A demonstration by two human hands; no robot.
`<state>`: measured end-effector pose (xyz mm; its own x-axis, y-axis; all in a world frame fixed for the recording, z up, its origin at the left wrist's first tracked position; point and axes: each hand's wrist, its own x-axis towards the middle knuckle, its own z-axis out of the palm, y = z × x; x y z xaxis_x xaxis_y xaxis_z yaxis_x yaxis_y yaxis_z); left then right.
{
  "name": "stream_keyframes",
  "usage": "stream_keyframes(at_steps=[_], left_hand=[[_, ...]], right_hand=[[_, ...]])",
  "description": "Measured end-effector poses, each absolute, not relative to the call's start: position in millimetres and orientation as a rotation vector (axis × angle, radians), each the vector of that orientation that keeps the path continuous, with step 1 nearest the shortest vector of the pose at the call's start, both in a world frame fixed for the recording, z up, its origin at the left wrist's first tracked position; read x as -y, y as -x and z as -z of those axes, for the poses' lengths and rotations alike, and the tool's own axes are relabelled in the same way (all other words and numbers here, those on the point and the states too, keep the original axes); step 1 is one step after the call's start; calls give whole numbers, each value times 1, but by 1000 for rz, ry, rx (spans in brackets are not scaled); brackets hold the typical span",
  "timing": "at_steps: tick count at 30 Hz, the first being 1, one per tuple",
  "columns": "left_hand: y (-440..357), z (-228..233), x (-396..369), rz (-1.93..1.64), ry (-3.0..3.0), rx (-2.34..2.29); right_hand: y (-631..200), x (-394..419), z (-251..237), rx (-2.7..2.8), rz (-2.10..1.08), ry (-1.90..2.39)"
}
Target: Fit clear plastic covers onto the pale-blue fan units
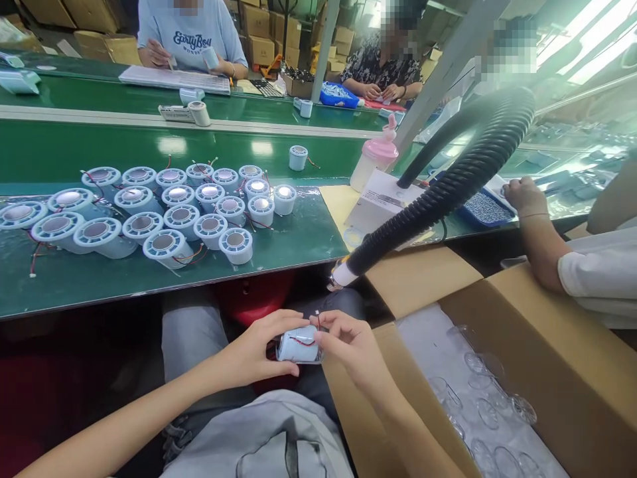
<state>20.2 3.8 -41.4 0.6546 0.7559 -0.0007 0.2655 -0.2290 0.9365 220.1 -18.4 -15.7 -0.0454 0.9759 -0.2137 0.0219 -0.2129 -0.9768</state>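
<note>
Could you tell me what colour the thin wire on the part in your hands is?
Red, on the pale blue part; head view.

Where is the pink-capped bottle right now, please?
In the head view, the bottle stands right of centre on the green table, beside the black hose.

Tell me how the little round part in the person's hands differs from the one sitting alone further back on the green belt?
The held part lies on its side over the lap, gripped by the left hand and right hand; the lone part stands upright on the green belt, untouched. The held one's red wire runs across its body; the lone one's wire trails onto the belt. Both are pale blue-white cylinders.
</note>
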Motion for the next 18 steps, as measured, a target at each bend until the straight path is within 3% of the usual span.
stream_keyframes(at_steps=[4,8,13,18], left_hand=[[-21,35,-1,-551,-1365,-857],[-18,32,1,-544,-1004,-800],[-13,23,3,-495,-1129,-728],[-9,12,3,-517,-1346,-735]], right_hand=[[-227,20,19,1237,-1428,1301],[-233,29,19,1745,-1209,1213],[-239,38,21,1850,-1094,1155],[-240,41,18,1684,-1298,1159]])
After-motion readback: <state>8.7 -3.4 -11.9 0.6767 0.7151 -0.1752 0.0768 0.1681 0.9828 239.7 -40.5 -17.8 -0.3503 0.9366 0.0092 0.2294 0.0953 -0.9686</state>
